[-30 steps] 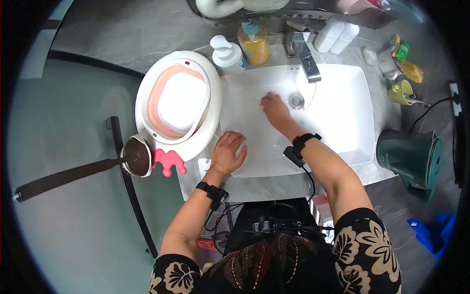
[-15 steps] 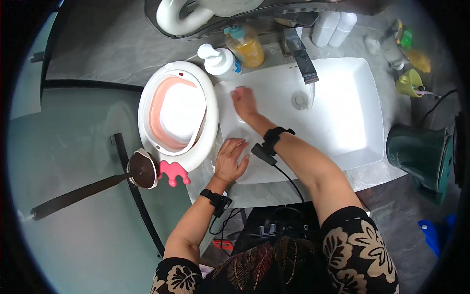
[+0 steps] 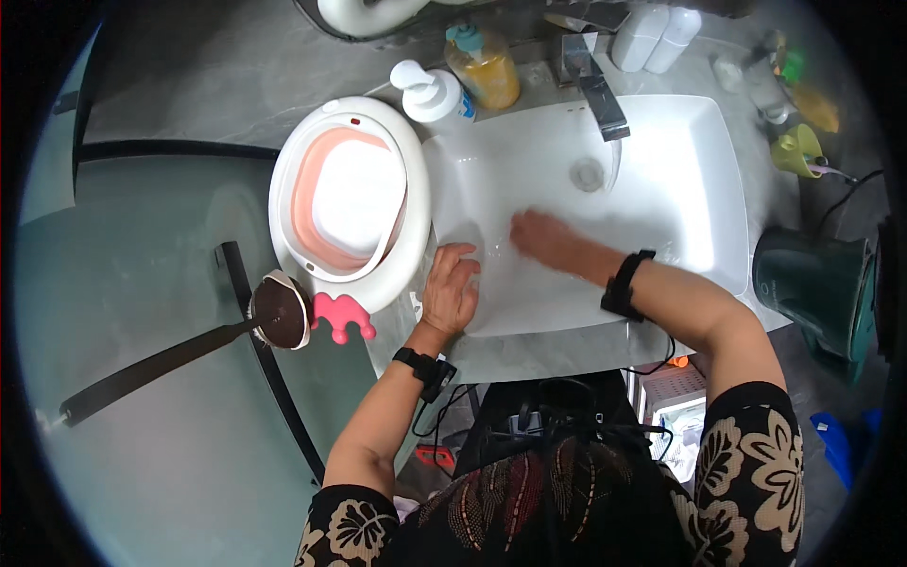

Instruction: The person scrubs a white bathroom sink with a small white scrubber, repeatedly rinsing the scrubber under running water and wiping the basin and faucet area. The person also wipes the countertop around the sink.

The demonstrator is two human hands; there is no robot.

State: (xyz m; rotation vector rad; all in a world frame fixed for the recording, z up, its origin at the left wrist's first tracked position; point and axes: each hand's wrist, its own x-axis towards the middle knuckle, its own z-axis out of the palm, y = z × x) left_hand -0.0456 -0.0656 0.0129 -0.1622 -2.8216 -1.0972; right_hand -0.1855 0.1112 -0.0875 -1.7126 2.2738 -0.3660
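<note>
My left hand (image 3: 452, 288) rests on the left rim of the white sink (image 3: 661, 227), near its front corner. Its fingers are bent a little and apart, with nothing in them. Over the basin, left of the round drain (image 3: 587, 175), is my right hand (image 3: 553, 241). Motion blurs its fingers, so I cannot tell whether they close on anything. A dark angular faucet (image 3: 603, 104) reaches over the basin from the back edge, and what looks like a thin stream of water falls from its spout. Small drops show on the basin floor beside my right hand.
Left of the sink stand pink-and-white nested basins (image 3: 304, 203). Behind are a white pump bottle (image 3: 430, 92) and a yellow soap bottle (image 3: 487, 76). A brown long-handled brush (image 3: 170, 369) hangs near a pink crown-shaped piece (image 3: 342, 317). To the right are a yellow-green cup (image 3: 795, 151) and a dark green container (image 3: 808, 283).
My right hand has moved from the back left of the basin rightward and nearer to me. My left hand has shifted slightly up at the rim. The whole view has shifted a little.
</note>
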